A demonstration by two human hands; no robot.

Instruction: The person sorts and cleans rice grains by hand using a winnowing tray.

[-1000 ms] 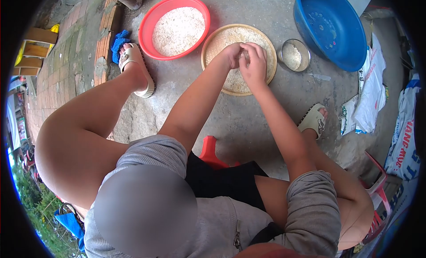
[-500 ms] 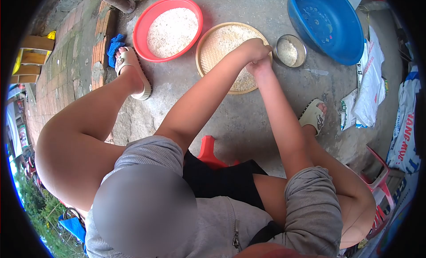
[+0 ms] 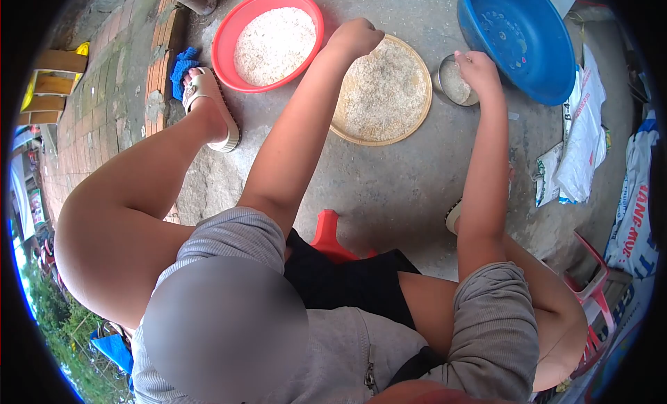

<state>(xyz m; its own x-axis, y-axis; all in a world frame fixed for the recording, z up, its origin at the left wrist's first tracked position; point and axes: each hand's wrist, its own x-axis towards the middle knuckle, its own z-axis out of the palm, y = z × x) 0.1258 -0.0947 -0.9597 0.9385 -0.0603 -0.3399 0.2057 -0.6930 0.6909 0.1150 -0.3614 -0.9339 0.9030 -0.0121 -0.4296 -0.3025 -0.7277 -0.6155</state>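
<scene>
A round woven tray (image 3: 381,143) spread with rice (image 3: 385,91) lies on the concrete floor. My left hand (image 3: 356,37) is closed in a fist above the tray's left rim, next to a red basin (image 3: 221,37) full of rice (image 3: 274,43). My right hand (image 3: 476,67) hangs over a small metal bowl (image 3: 445,88) just right of the tray, fingers bunched and pointing down into it. Whether either hand holds grains is hidden.
A large blue basin (image 3: 521,43) stands at the top right. White printed sacks (image 3: 577,154) lie along the right. My sandalled foot (image 3: 212,109) rests by a blue cloth (image 3: 182,65) and brick paving (image 3: 104,105). I sit on a red stool (image 3: 326,237).
Both hands were together over the tray's rice. They have parted: the left fist moved up-left to the tray's rim, and the right hand moved right over the metal bowl.
</scene>
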